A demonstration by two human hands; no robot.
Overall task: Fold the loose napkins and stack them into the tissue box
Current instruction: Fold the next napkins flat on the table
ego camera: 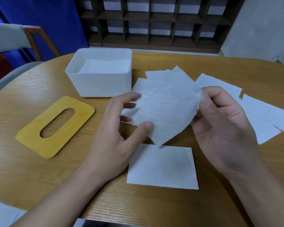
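Note:
Both hands hold one white napkin [166, 108] up above the wooden table [31, 169]. My left hand [120, 128] pinches its left edge between thumb and fingers. My right hand [220, 126] pinches its right edge near the top corner. A folded napkin [162, 167] lies flat on the table just below the held one. More loose napkins [261, 110] lie spread to the right. The open white tissue box [102, 84] stands behind my left hand, with folded napkins [105, 67] inside it.
The box's yellow wooden lid [31, 138] with an oval slot lies flat at the left. A wooden chair [36, 38] stands beyond the table's far left edge. A dark lattice shelf [154, 22] fills the background.

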